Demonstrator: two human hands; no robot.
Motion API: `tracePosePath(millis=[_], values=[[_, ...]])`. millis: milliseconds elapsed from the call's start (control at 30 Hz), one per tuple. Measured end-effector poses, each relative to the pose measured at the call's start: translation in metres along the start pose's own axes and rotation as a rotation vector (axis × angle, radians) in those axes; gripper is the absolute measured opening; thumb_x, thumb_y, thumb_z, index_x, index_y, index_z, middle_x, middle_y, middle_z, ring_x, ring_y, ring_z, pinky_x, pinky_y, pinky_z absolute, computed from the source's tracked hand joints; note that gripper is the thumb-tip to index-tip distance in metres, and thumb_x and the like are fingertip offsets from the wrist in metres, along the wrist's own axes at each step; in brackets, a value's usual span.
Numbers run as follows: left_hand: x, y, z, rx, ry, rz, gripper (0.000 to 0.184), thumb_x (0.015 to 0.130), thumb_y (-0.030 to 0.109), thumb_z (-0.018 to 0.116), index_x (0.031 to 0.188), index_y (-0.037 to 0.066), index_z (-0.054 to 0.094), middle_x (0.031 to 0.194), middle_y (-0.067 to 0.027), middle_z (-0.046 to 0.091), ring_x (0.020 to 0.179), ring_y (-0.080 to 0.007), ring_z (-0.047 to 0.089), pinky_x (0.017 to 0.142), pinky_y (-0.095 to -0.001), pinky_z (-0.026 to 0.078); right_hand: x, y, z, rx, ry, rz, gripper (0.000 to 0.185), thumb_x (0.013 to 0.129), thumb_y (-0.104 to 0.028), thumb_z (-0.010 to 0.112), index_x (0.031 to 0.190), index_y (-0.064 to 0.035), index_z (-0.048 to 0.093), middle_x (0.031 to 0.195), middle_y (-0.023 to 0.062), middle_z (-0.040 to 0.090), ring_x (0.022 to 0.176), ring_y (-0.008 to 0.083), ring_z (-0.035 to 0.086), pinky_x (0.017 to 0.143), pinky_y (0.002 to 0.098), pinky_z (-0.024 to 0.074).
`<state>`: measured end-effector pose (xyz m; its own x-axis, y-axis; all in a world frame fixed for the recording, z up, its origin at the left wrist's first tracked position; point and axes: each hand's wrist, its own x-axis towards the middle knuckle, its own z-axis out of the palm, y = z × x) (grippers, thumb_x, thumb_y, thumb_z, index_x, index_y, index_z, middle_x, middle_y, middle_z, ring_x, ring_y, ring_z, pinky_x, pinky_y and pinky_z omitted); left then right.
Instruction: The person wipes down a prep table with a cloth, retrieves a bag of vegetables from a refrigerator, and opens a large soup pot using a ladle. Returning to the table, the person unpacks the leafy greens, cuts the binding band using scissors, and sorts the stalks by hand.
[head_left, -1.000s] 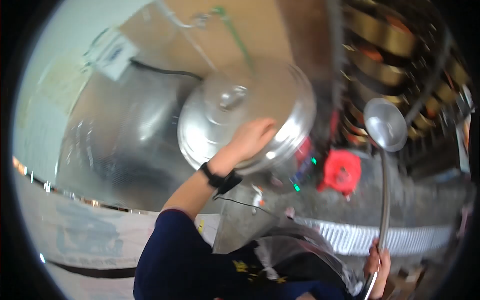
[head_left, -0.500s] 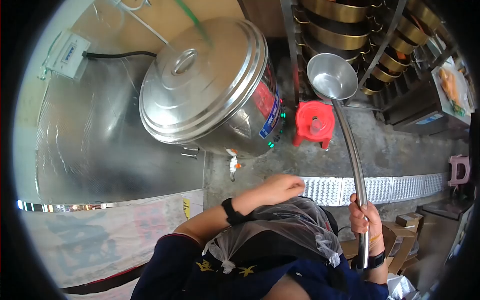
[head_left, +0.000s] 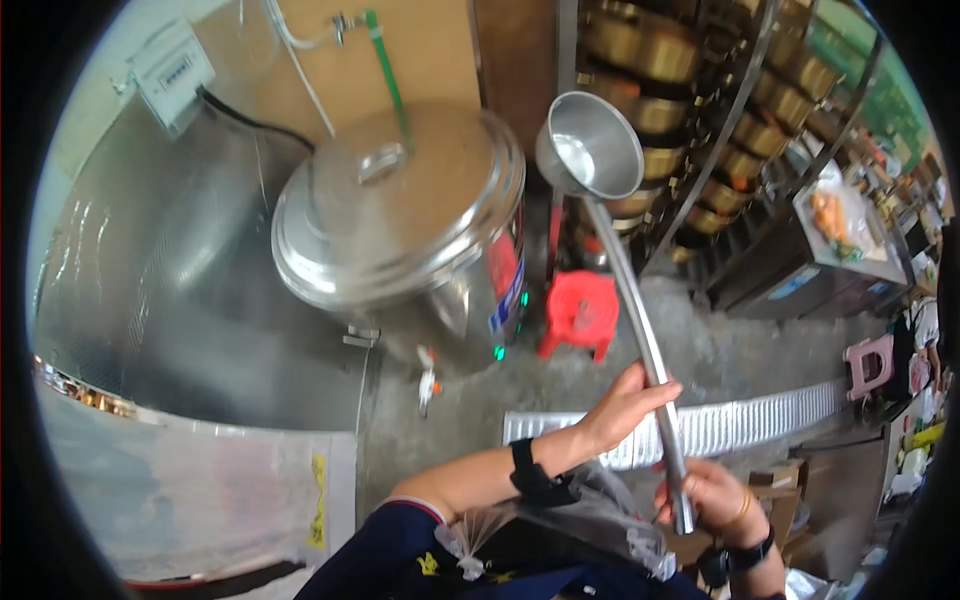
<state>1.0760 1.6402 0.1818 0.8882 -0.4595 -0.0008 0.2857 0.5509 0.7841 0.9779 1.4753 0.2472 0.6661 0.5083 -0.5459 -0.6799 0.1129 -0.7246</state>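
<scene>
Both of the person's hands are on 1 long metal ladle [head_left: 630, 298], held up in front of the body; its bowl [head_left: 590, 145] points away, mouth up, with bright metal showing inside. The left hand [head_left: 622, 410] is partway down the handle, fingers laid across the front and thumb at the side; how hard it squeezes, I cannot tell; the right hand [head_left: 705, 492] is curled around the handle near its butt end, below the left.

The step in hand looks to me like handling the ladle with a 2-handed grip; from here the bowl stands beside the big pot [head_left: 440, 322], apart from its lid [head_left: 395, 215], which sits on top; behind the bowl are gold-coloured pans [head_left: 660, 115] on a rack, and below it in view is a red stool [head_left: 582, 305].

As I judge it, the next move calls for the right hand to anchor the butt end and the left to steer, since so long a handle could swing the bowl into the rack or the pot.
</scene>
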Motion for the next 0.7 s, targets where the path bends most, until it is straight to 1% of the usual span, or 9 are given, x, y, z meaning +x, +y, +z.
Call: tracePosePath(millis=[133, 200, 300, 367, 433, 500, 567, 633, 700], values=[[0.017, 0.035, 0.020, 0.142, -0.041, 0.088, 0.013, 0.085, 0.015, 0.055, 0.091, 0.007, 0.048, 0.082, 0.0029, 0.047, 0.074, -0.0043, 0.044, 0.064, -0.0209, 0.038, 0.002, 0.007, -0.001, -0.181, 0.221, -0.318, 0.033, 0.088, -0.026, 0.050, 0.108, 0.0000, 0.045, 0.068, 0.0010, 0.047, 0.054, 0.0081, 0.043, 0.049, 0.0212, 0.0354], [0.034, 0.066, 0.036, 0.393, -0.077, 0.207, 0.020, 0.086, 0.017, 0.054, 0.100, 0.004, 0.047, 0.087, 0.0010, 0.049, 0.082, -0.0054, 0.045, 0.073, -0.0219, 0.039, 0.003, -0.018, -0.006, -0.252, 0.277, -0.485, 0.035, 0.085, -0.030, 0.053, 0.104, -0.0008, 0.048, 0.060, 0.0015, 0.047, 0.047, 0.0092, 0.041, 0.043, 0.0220, 0.0333], [0.051, 0.101, 0.057, 0.419, -0.177, 0.433, 0.029, 0.087, 0.017, 0.053, 0.111, 0.002, 0.045, 0.093, -0.0013, 0.051, 0.088, -0.0078, 0.047, 0.081, -0.0232, 0.039, 0.003, -0.081, -0.012, -0.265, 0.224, -0.695, 0.032, 0.086, -0.029, 0.053, 0.103, -0.0028, 0.049, 0.061, 0.0009, 0.048, 0.047, 0.0070, 0.042, 0.041, 0.0192, 0.0321], [0.053, 0.116, 0.057, 0.508, -0.224, 0.389, 0.037, 0.084, 0.021, 0.057, 0.114, 0.003, 0.042, 0.093, -0.0006, 0.049, 0.084, -0.0081, 0.048, 0.072, -0.0217, 0.041, 0.000, -0.138, -0.013, -0.374, 0.279, -0.871, 0.031, 0.085, -0.031, 0.053, 0.101, -0.0041, 0.050, 0.059, -0.0002, 0.048, 0.044, 0.0064, 0.042, 0.039, 0.0187, 0.0311], [0.048, 0.105, 0.034, 0.607, -0.245, 0.213, 0.034, 0.087, 0.020, 0.054, 0.115, 0.001, 0.046, 0.100, -0.0025, 0.053, 0.090, -0.0087, 0.049, 0.086, -0.0252, 0.039, -0.009, -0.203, -0.018, -0.464, 0.336, -1.034, 0.031, 0.085, -0.033, 0.052, 0.097, -0.0048, 0.050, 0.057, -0.0020, 0.047, 0.040, 0.0054, 0.040, 0.035, 0.0190, 0.0291], [0.039, 0.082, 0.000, 0.712, -0.241, 0.108, 0.031, 0.087, 0.022, 0.054, 0.110, 0.001, 0.050, 0.098, -0.0024, 0.056, 0.084, -0.0079, 0.051, 0.080, -0.0242, 0.042, -0.025, -0.272, -0.014, -0.433, 0.433, -1.135, 0.029, 0.085, -0.032, 0.052, 0.095, -0.0049, 0.052, 0.055, -0.0022, 0.045, 0.039, 0.0047, 0.039, 0.033, 0.0193, 0.0278], [0.021, 0.065, -0.034, 0.516, -0.081, -0.151, 0.026, 0.086, 0.024, 0.054, 0.102, 0.003, 0.056, 0.090, -0.0023, 0.058, 0.078, -0.0078, 0.053, 0.072, -0.0229, 0.044, -0.049, -0.342, 0.002, -0.711, 0.356, -1.276, 0.029, 0.085, -0.032, 0.051, 0.093, -0.0042, 0.052, 0.055, -0.0018, 0.045, 0.037, 0.0044, 0.037, 0.032, 0.0178, 0.0263], [-0.004, 0.049, -0.080, 0.379, 0.169, -0.265, 0.024, 0.086, 0.026, 0.054, 0.095, 0.005, 0.059, 0.084, -0.0013, 0.058, 0.075, -0.0080, 0.054, 0.067, -0.0222, 0.045, -0.058, -0.433, -0.009, -0.478, 0.257, -1.101, 0.025, 0.085, -0.027, 0.052, 0.087, -0.0021, 0.054, 0.062, 0.0026, 0.052, 0.037, 0.0046, 0.039, 0.031, 0.0170, 0.0291], [-0.044, 0.041, -0.118, 0.357, 0.419, -0.232, 0.022, 0.084, 0.025, 0.056, 0.092, 0.004, 0.059, 0.083, -0.0019, 0.059, 0.072, -0.0101, 0.054, 0.065, -0.0241, 0.045, -0.059, -0.503, 0.016, -0.262, 0.143, -1.319, 0.018, 0.081, -0.013, 0.052, 0.086, 0.0046, 0.051, 0.073, 0.0137, 0.057, 0.044, 0.0075, 0.046, 0.036, 0.0148, 0.0361]])
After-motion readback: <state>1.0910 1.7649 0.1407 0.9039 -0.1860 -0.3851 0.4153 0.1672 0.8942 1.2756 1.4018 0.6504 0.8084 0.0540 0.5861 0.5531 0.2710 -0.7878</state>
